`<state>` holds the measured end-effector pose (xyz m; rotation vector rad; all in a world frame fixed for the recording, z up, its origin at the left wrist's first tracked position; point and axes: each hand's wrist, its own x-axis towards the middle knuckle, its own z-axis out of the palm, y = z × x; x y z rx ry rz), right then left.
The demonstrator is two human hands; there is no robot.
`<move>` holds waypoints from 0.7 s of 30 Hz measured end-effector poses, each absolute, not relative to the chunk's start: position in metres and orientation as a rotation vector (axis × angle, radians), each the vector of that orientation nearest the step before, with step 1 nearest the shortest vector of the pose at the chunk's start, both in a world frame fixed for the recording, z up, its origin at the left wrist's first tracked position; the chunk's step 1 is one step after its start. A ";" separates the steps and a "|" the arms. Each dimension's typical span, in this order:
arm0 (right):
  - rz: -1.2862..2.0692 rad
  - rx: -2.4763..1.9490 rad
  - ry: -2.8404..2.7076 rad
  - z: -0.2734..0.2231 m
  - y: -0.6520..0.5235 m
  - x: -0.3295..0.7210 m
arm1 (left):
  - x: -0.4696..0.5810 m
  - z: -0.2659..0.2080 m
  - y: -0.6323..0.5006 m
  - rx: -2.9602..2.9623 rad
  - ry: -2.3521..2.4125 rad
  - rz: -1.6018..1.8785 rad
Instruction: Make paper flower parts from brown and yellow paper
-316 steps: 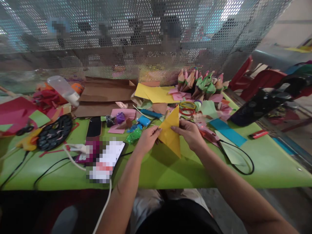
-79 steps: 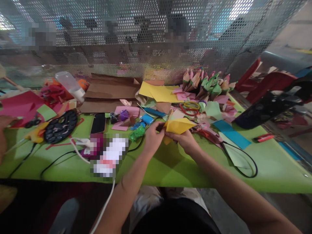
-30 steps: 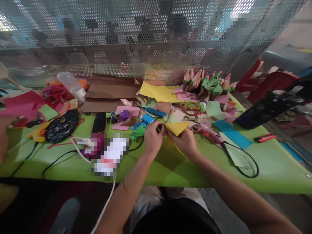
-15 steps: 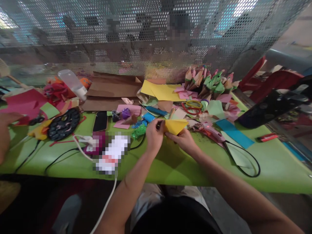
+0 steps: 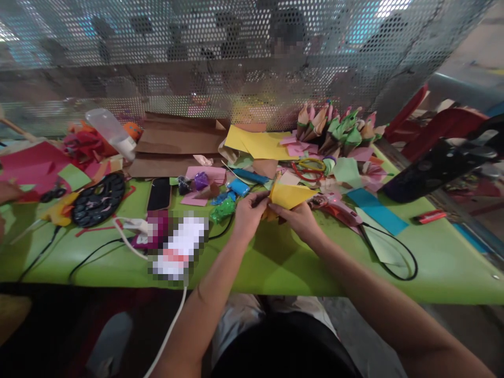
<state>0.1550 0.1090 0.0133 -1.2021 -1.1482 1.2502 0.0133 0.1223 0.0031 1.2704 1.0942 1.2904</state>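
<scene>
A folded piece of yellow paper (image 5: 291, 195) is held above the green table, its pointed end toward the right. My left hand (image 5: 251, 210) pinches its left edge between thumb and fingers. From below and the right, my right hand (image 5: 297, 218) grips the same paper with the thumb on its near face; some fingers are hidden behind it. Just left of my hands lie a green crinkled bundle (image 5: 223, 210) and a blue one (image 5: 238, 187). To the right rests a pink glue gun (image 5: 339, 211) with a black cord.
Paper cones (image 5: 338, 126) stand at the back right, beside yellow sheets (image 5: 260, 144) and brown paper (image 5: 177, 142). A dark bottle (image 5: 429, 170) leans at right. Left are phones, a purple charger box (image 5: 153, 231), a black round tray (image 5: 98, 200) and another person's hand (image 5: 10, 193).
The yellow paper has turned in my hands; its point now reaches farther right and more of its fold shows at the left. The other person's hand at far left has moved back toward the edge.
</scene>
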 end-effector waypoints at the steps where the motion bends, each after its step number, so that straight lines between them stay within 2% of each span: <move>1: 1.240 -1.203 -1.148 0.013 0.109 0.155 | 0.013 0.004 0.122 1.259 1.103 1.275; 8: 1.241 -1.178 -1.151 0.016 0.110 0.155 | 0.013 0.013 0.117 1.199 1.226 1.147; 21: 1.183 -1.207 -1.178 0.012 0.111 0.158 | 0.015 0.014 0.117 1.129 1.176 1.140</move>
